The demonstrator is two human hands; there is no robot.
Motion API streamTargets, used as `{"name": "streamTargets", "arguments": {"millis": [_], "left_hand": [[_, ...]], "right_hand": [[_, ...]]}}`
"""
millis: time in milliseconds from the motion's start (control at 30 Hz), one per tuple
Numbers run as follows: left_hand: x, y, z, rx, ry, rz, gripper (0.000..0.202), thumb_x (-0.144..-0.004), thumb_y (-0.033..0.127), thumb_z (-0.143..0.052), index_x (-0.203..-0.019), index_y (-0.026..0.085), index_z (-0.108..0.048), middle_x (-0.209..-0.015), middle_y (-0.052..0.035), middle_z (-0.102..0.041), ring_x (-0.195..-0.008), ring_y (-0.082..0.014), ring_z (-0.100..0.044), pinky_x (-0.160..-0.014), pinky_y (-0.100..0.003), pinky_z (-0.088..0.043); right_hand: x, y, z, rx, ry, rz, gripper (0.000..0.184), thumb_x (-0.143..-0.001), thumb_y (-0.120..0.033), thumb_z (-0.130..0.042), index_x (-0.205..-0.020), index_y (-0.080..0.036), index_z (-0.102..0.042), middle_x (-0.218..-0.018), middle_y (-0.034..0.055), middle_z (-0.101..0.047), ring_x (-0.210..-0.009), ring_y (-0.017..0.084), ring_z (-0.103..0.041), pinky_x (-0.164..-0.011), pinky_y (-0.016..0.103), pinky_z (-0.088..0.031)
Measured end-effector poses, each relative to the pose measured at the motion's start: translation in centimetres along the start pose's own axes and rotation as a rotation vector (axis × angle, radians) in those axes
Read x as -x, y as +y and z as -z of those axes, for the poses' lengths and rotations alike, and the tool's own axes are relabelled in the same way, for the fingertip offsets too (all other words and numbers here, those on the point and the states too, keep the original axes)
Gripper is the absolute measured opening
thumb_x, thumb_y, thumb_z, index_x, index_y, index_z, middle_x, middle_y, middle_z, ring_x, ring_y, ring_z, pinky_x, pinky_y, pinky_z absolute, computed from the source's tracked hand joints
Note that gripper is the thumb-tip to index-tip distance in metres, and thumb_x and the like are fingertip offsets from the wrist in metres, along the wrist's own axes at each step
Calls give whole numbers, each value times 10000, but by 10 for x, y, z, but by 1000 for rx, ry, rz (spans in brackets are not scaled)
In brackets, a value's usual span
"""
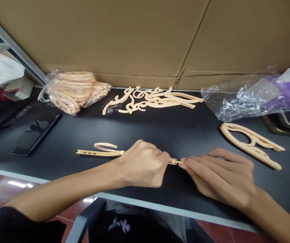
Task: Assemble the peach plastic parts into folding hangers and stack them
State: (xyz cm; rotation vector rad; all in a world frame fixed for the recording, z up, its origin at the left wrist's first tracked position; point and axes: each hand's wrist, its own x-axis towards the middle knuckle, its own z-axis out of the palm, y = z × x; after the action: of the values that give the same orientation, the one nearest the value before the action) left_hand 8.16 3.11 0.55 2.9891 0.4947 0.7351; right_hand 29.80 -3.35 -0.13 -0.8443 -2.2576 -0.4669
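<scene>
My left hand [142, 165] is closed in a fist around a cream plastic hanger part [98, 152] that lies along the black table [160, 131], its long arm and hook sticking out to the left. My right hand [221, 175] pinches the part's right end with thumb and forefinger, the other fingers stretched out. The two hands nearly touch at the middle of the table's front.
A clear bag of the same cream parts [74, 89] lies at the back left, a loose heap of parts [152, 99] at the back middle. Assembled hangers [252, 143] lie to the right. A phone [36, 133], crumpled plastic bag [248, 98] and cardboard wall [135, 37] surround the table.
</scene>
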Motion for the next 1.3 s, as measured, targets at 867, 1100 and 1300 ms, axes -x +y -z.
{"name": "streamTargets", "arguments": {"millis": [867,1100,1300], "left_hand": [[-15,-32,22,1008,-434,579,291,-927,205,-516,-714,114,-693,-621,-5,-638,-547,-84,-567,-530,-175,-421],[-18,-35,20,1156,-396,660,297,-928,229,-521,-731,98,-700,-618,-29,-666,-493,-80,-566,-461,-157,-405],[-13,-25,17,788,-252,575,303,-929,207,-501,-691,130,-672,-594,12,-622,-507,-83,-524,-496,-192,-367]], "right_hand": [[-6,11,6,-1261,-31,-1343,190,-840,-376,-732,-904,-198,-746,-637,9,-612,-515,119,-556,-435,223,-411],[-4,14,-3,-1060,160,-1273,203,-798,-300,-780,-981,-228,-730,-752,18,-684,-639,140,-640,-532,225,-506],[-3,13,-3,-1067,194,-1172,135,-807,-275,-757,-902,-234,-669,-715,-23,-593,-552,101,-533,-433,196,-418]]}}
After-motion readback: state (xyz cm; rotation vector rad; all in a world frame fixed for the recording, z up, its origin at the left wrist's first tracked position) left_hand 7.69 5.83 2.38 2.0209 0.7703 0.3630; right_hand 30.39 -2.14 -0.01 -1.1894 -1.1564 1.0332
